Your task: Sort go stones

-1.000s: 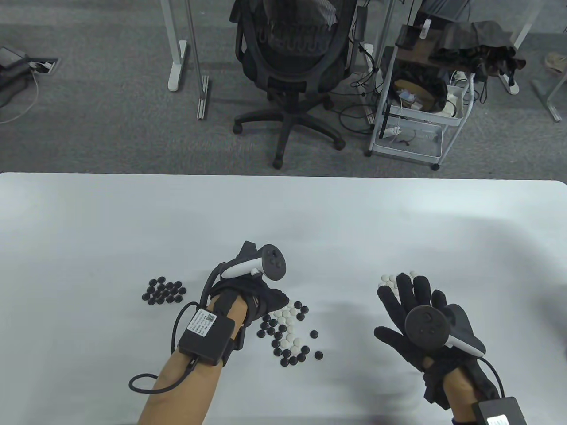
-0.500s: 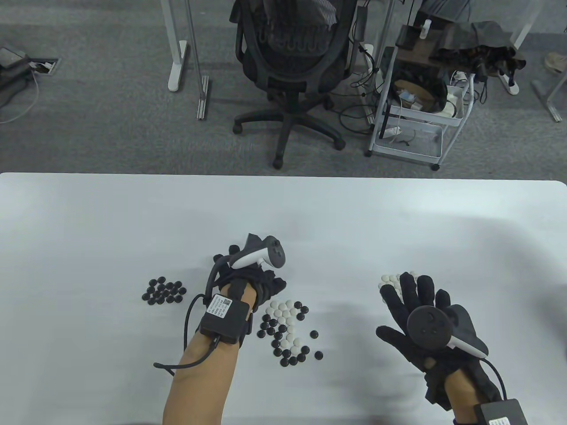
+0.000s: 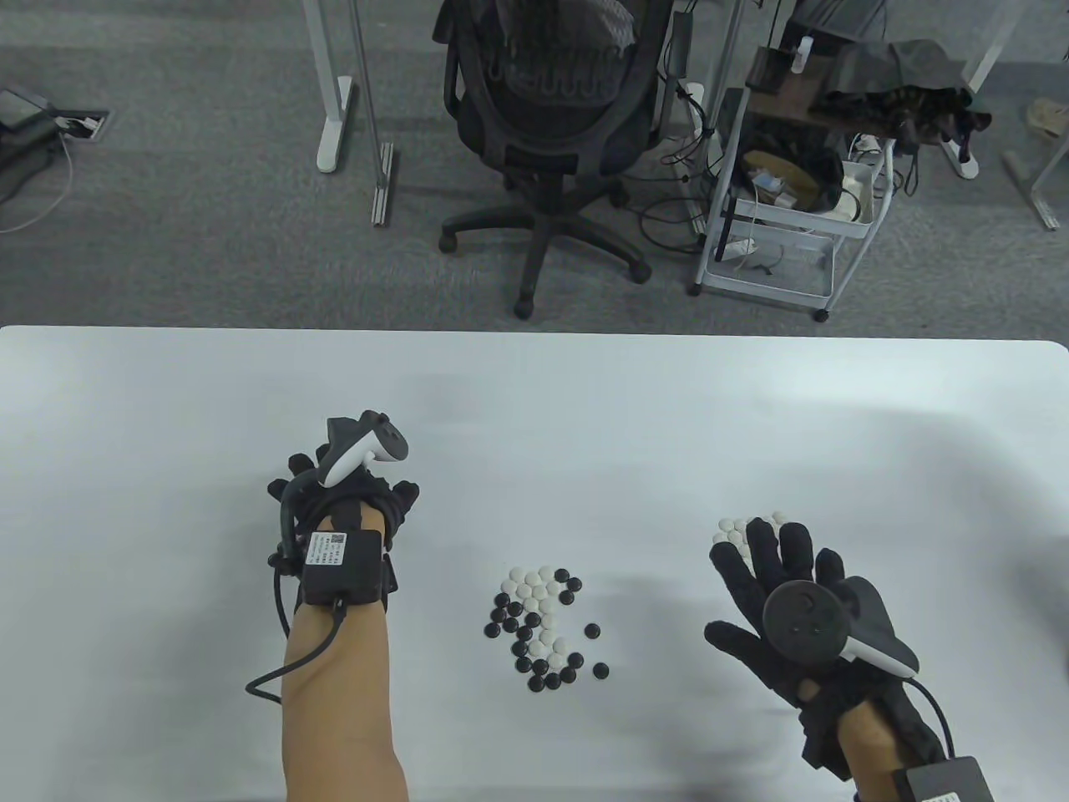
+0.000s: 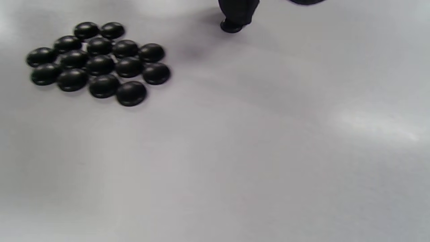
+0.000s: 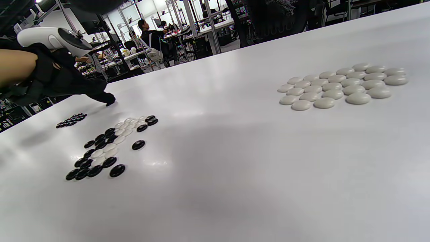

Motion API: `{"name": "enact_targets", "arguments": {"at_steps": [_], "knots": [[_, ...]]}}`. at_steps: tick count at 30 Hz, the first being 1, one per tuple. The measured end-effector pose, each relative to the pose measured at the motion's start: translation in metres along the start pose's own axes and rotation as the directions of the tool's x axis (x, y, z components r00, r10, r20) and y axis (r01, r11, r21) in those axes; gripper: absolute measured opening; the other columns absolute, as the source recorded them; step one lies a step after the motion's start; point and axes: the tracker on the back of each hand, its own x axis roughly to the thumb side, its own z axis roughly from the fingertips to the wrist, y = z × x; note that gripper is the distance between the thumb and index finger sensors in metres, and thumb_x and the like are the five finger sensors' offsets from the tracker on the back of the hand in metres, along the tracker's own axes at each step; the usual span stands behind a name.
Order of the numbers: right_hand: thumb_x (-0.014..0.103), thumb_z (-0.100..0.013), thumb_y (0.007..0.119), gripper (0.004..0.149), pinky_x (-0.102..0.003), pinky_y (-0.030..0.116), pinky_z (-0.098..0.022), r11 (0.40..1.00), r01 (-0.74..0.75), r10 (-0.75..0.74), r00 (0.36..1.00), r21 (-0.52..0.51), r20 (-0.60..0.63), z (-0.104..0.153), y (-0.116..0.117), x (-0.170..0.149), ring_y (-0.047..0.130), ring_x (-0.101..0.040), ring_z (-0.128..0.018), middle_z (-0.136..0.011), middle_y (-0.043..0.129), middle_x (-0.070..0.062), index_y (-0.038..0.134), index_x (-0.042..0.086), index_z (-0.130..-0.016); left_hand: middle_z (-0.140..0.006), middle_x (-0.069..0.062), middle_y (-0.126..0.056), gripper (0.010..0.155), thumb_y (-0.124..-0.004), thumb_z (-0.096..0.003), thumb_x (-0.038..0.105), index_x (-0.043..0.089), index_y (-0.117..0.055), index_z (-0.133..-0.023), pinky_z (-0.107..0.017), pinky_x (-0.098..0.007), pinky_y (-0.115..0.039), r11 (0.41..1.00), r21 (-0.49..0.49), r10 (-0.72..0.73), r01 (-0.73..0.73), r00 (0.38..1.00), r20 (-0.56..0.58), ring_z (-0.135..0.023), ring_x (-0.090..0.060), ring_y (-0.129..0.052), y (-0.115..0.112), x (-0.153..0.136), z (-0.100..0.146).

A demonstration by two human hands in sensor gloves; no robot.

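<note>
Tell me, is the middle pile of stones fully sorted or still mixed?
Still mixed. The middle pile holds black and white stones touching one another, while the black pile and the white pile each hold one colour only.

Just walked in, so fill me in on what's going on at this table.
A person in sensor gloves is sorting Go stones. The left hand is over the black pile, a fingertip pressing one black stone on the table. The right hand hovers open near the white pile. A mixed pile remains between them.
</note>
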Motion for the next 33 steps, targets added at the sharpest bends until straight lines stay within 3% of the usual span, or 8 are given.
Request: {"name": "enact_targets", "arguments": {"at_steps": [9,21,28,33], "knots": [[0.054,-0.055,0.050,0.078,-0.080,0.003,-0.053,1.000,0.002,-0.002,1.000,0.017,-0.004,-0.001,0.001,-0.001,-0.011,-0.057,-0.087,-0.107,-0.005,-0.030,0.015,0.014,-0.113,-0.112,-0.024,0.020,0.070,-0.040,-0.0557,0.051,0.023,-0.051,-0.119,-0.053,-0.082,0.008,0.999,0.001,0.034,-0.034,0.996,-0.081,-0.091,-0.057,0.023,0.007,-0.039,0.001],[0.054,-0.055,0.050,0.079,-0.080,0.004,-0.053,0.999,0.001,-0.001,1.000,0.037,-0.008,-0.001,0.003,0.000,-0.011,-0.057,-0.087,-0.107,-0.006,-0.030,0.015,0.013,-0.113,-0.113,-0.024,0.017,0.071,-0.040,-0.0560,0.050,0.021,-0.054,-0.119,-0.052,-0.082,0.007,0.999,-0.029,0.034,-0.037,0.996,-0.086,-0.091,-0.057,0.021,0.006,-0.054,0.007],[0.054,-0.055,0.050,0.079,-0.080,0.004,-0.053,0.999,0.004,-0.004,1.000,0.036,-0.007,-0.002,0.003,0.000,-0.011,-0.057,-0.087,-0.107,-0.006,-0.030,0.014,0.013,-0.113,-0.114,-0.026,0.016,0.070,-0.043,-0.0567,0.050,0.020,-0.053,-0.119,-0.053,-0.083,0.007,1.000,-0.001,0.010,-0.010,1.000,0.025,-0.092,-0.058,0.020,0.012,-0.030,0.024],[0.053,-0.055,0.050,0.079,-0.080,0.004,-0.053,0.999,0.005,-0.005,1.000,0.037,-0.008,-0.002,0.003,0.000,-0.011,-0.058,-0.087,-0.107,-0.006,-0.030,0.015,0.013,-0.113,-0.116,-0.028,0.010,0.069,-0.045,-0.0577,0.050,0.019,-0.059,-0.118,-0.054,-0.083,0.005,0.989,-0.008,-0.136,0.145,0.947,0.290,-0.094,-0.059,0.016,0.002,0.028,0.057]]}}
